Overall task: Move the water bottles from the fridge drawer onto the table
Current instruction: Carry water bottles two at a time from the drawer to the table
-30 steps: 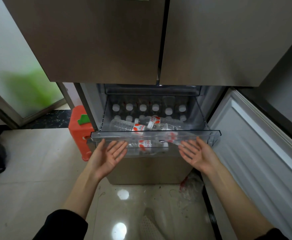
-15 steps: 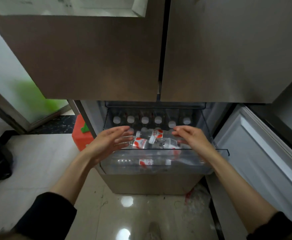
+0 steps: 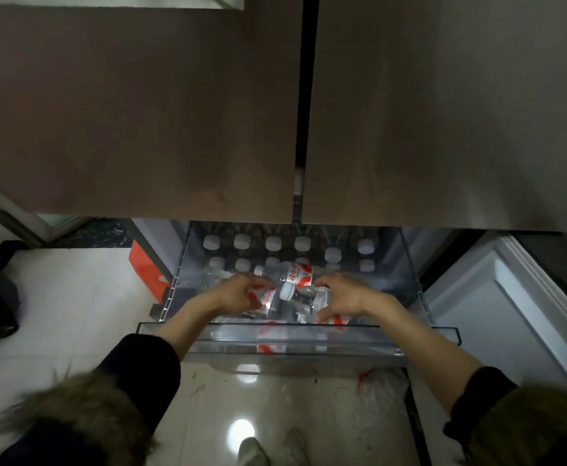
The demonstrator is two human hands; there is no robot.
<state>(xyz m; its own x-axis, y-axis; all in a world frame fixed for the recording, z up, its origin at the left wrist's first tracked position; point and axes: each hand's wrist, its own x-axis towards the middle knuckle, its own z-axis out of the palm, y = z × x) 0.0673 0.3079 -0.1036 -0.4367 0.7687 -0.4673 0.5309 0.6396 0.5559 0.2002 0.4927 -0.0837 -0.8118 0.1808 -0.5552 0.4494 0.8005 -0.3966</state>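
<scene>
Pickup step, judged from the reach: inside the fridge drawer, our left hand curls round a water bottle; our right hand curls over a second bottle just beside the first, though a firm grip cannot be told. Next we lift both clear of the drawer's front wall.

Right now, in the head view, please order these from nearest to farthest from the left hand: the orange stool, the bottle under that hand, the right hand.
From the left hand:
1. Bottle, lying in the drawer, gripped by it.
2. Right hand, across the drawer to the right.
3. Orange stool, on the floor outside the drawer, to the left.
</scene>
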